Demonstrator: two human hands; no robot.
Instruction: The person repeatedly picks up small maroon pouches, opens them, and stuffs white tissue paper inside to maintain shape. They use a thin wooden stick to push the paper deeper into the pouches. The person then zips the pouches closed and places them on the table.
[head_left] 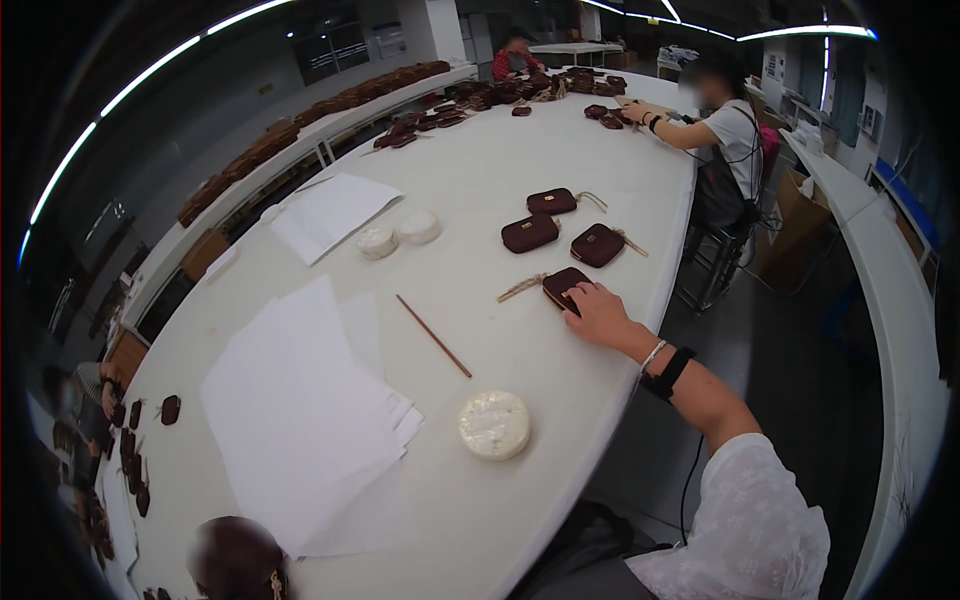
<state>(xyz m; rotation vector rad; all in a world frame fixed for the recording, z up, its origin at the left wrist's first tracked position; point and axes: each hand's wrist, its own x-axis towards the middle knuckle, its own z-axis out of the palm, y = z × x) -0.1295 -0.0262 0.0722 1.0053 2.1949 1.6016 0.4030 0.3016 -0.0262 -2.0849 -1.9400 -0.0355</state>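
4 small maroon zip pouches are lying near the right edge of the long white table [480, 180], and the right hand [597, 310] is resting on the nearest pouch [562, 285], fingers laid flat over its lower end rather than pinching it; a tan tassel [522, 288] is trailing from that pouch to the left. The other 3 pouches [556, 225] are sitting just beyond it, apart from one another. The left hand is not showing anywhere in view.

Between the pouches and the near end, a thin brown stick [433, 335] is lying at a slant. A round white disc-shaped package [494, 425] is sitting near the table edge below it, and 2 smaller round white ones [397, 235] are lying side by side farther up. A stack of white paper sheets [295, 420] is spreading over the near left part of the table, with another sheet [330, 212] beyond. Many more maroon pouches [470, 100] are heaping at the far end, where 2 other people are sitting.
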